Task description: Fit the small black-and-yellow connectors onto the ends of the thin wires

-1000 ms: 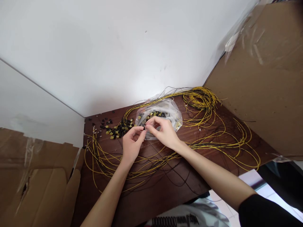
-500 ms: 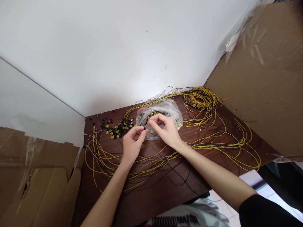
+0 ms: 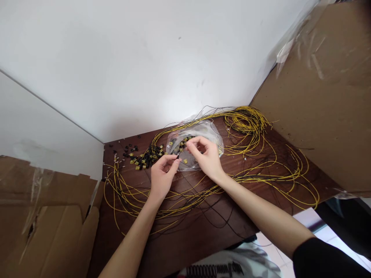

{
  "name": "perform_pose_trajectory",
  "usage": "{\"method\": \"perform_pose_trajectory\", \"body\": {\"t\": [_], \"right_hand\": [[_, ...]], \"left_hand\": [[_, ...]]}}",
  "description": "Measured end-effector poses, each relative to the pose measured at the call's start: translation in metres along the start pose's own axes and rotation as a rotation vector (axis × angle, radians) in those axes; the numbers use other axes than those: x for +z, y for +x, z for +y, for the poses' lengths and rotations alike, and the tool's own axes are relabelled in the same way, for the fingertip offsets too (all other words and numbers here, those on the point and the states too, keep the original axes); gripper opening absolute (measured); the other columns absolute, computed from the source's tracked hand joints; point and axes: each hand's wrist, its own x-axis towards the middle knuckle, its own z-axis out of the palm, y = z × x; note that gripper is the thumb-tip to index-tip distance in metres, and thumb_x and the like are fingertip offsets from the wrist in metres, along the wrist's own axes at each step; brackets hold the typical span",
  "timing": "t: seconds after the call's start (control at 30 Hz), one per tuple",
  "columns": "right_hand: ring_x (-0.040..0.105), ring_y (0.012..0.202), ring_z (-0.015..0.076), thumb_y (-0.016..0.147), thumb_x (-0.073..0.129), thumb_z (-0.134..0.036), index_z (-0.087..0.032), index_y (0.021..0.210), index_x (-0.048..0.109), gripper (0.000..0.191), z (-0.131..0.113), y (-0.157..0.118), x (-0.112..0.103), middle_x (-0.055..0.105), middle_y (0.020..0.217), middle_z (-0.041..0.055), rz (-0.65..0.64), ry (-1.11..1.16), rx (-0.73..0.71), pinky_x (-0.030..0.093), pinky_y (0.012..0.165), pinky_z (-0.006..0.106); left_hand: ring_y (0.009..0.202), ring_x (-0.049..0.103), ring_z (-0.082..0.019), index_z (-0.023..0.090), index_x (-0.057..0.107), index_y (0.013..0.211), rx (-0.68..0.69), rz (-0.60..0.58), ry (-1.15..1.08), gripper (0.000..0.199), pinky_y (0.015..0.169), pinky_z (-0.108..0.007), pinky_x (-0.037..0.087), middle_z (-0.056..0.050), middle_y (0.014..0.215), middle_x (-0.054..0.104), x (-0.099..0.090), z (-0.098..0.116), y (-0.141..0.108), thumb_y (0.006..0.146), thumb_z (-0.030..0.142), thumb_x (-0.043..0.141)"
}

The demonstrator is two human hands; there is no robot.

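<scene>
My left hand [image 3: 162, 172] is closed in a pinch over the table, with a small black connector piece [image 3: 177, 157] at its thumb and forefinger tips. Just to the right and slightly higher, my right hand [image 3: 208, 156] pinches what looks like a thin black wire running up from that piece; the fingers partly hide it. Beneath both hands lies a clear plastic bag [image 3: 213, 133] with small black and yellow parts in it. A pile of black and yellow connectors [image 3: 149, 158] sits beside my left hand, joined to yellow and black wires.
A coil of yellow and black wires [image 3: 246, 121] rests at the back right of the brown table [image 3: 191, 235]. Another long wire bundle [image 3: 179, 211] crosses under my forearms. Loose black bits [image 3: 127, 150] lie at the back left. Cardboard [image 3: 315, 108] stands at the right, more cardboard [image 3: 49, 220] at the left.
My right hand has shifted a little to the right, away from my left hand, widening the gap between the fingertips. My left hand stays in place with the small black piece.
</scene>
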Motion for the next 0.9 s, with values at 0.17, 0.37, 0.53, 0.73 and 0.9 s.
{"method": "perform_pose_trajectory", "body": {"t": [0.17, 0.37, 0.53, 0.73, 0.9], "right_hand": [[0.057, 0.063, 0.0127, 0.082, 0.054, -0.034, -0.017, 0.078, 0.058, 0.017, 0.0002, 0.0003, 0.0004, 0.062, 0.069, 0.0017, 0.019, 0.046, 0.013, 0.046, 0.060, 0.025], [0.055, 0.062, 0.0119, 0.083, 0.053, -0.036, -0.018, 0.078, 0.056, 0.019, -0.0006, 0.0023, -0.0016, 0.060, 0.067, 0.0005, 0.074, 0.072, -0.008, 0.046, 0.059, 0.025], [0.057, 0.065, 0.0123, 0.084, 0.052, -0.037, -0.017, 0.084, 0.059, 0.021, -0.0017, 0.0015, -0.0012, 0.062, 0.072, 0.0018, 0.008, 0.057, -0.003, 0.046, 0.059, 0.024], [0.057, 0.068, 0.0118, 0.081, 0.054, -0.026, -0.016, 0.080, 0.062, 0.013, -0.0028, -0.0008, 0.0003, 0.064, 0.079, 0.0029, -0.066, -0.111, -0.140, 0.045, 0.063, 0.023], [0.056, 0.067, 0.0112, 0.082, 0.053, -0.023, -0.015, 0.079, 0.062, 0.012, -0.0006, -0.0010, -0.0005, 0.064, 0.078, 0.0023, -0.053, -0.130, -0.159, 0.044, 0.063, 0.023]], "left_hand": [[0.069, 0.061, -0.015, 0.015, 0.063, 0.084, 0.007, -0.009, 0.011, 0.019, 0.053, -0.022, 0.045, -0.005, 0.078, 0.068, -0.0004, -0.0012, 0.0001, 0.070, 0.028, 0.066], [0.067, 0.060, -0.014, 0.015, 0.062, 0.085, 0.010, -0.014, 0.013, 0.020, 0.053, -0.022, 0.045, -0.006, 0.080, 0.068, -0.0006, -0.0016, 0.0005, 0.071, 0.028, 0.066], [0.068, 0.061, -0.014, 0.015, 0.062, 0.085, 0.006, -0.010, 0.016, 0.020, 0.053, -0.022, 0.045, -0.006, 0.079, 0.068, -0.0005, -0.0012, 0.0004, 0.071, 0.028, 0.066], [0.068, 0.061, -0.014, 0.014, 0.062, 0.086, -0.002, -0.014, 0.041, 0.020, 0.054, -0.021, 0.046, -0.005, 0.078, 0.068, -0.0011, 0.0002, 0.0001, 0.071, 0.028, 0.065], [0.071, 0.061, -0.014, 0.014, 0.062, 0.085, 0.005, -0.019, 0.056, 0.019, 0.057, -0.022, 0.047, -0.005, 0.079, 0.068, -0.0005, 0.0016, -0.0002, 0.072, 0.027, 0.065]]}}
